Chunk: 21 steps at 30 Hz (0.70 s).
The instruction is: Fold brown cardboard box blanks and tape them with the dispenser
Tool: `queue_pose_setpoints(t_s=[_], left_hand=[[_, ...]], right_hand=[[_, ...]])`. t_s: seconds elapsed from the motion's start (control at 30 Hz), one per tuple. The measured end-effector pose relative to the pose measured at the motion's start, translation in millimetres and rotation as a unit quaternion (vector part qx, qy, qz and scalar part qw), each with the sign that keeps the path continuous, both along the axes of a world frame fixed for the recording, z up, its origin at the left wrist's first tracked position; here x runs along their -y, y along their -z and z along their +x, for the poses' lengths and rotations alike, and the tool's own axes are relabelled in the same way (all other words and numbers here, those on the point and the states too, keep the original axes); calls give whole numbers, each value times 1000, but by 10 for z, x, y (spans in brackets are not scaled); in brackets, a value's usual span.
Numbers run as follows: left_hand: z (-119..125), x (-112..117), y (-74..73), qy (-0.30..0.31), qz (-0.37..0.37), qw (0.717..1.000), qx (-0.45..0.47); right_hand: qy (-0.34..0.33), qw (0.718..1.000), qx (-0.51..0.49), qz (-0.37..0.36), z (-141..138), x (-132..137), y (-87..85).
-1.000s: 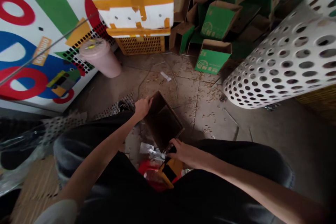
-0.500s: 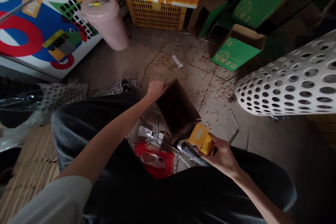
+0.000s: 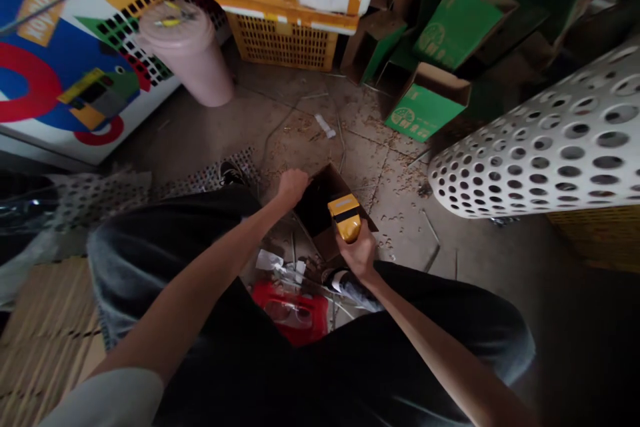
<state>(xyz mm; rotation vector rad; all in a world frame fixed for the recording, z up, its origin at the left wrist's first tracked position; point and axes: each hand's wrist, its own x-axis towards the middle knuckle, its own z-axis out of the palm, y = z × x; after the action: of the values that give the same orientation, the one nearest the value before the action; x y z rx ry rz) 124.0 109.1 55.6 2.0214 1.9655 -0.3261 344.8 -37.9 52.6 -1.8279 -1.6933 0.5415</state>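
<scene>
A small brown cardboard box (image 3: 320,207) stands open on the floor between my knees. My left hand (image 3: 293,185) is closed on its left flap. My right hand (image 3: 357,252) grips a yellow and black hand tool (image 3: 345,217), held over the box's right side with its head pointing into the opening. Just below the box a red holder (image 3: 293,312) lies on the floor among scraps of white paper (image 3: 270,260).
Green and brown cartons (image 3: 427,103) are piled at the back right. A white perforated roll (image 3: 550,147) lies at right. A pink tub (image 3: 187,53) and an orange crate (image 3: 283,47) stand at the back, with a colourful panel (image 3: 55,67) at left.
My right hand picked the yellow tool up from beside the red holder, raised it and brought it forward over the box. My left hand kept hold of the box flap.
</scene>
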Motion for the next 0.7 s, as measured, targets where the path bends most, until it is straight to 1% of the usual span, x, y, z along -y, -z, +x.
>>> queue_pose_setpoints(t_s=[0.07, 0.13, 0.2, 0.27, 0.3, 0.37, 0.43, 0.47, 0.53, 0.57, 0.63, 0.7], left_hand=[[98, 108, 17, 25, -17, 1000, 2], [232, 228, 31, 44, -32, 998, 7], [351, 330, 26, 62, -52, 997, 8], [386, 395, -3, 85, -72, 994, 14], [361, 418, -23, 100, -80, 991, 21], [229, 465, -62, 132, -93, 986, 40], [42, 525, -84, 179, -88, 978, 61], [-46, 556, -87, 214, -74, 971, 75], [-166, 601, -84, 299, -35, 949, 91], [-187, 607, -80, 333, -18, 938, 92], [-155, 580, -69, 369, -2, 926, 78], [-55, 515, -45, 380, 4, 923, 66]], right_hand=[[-3, 1000, 15, 1, -34, 7, 154], [4, 1000, 27, 2, -38, 31, 236], [12, 999, 37, 1, -36, 48, 253], [8, 999, 42, -2, -44, 48, 238], [3, 999, 42, -3, -54, 41, 227], [1, 999, 33, -3, -86, 22, 210], [3, 1000, 20, -7, -128, 4, 193], [-1, 1000, 13, -10, -149, -4, 178], [-24, 999, -13, -18, -179, -22, 110], [-36, 999, -33, -24, -181, -38, 48], [-36, 995, -83, -40, -138, -96, -139], [5, 990, -133, -56, -14, -203, -390]])
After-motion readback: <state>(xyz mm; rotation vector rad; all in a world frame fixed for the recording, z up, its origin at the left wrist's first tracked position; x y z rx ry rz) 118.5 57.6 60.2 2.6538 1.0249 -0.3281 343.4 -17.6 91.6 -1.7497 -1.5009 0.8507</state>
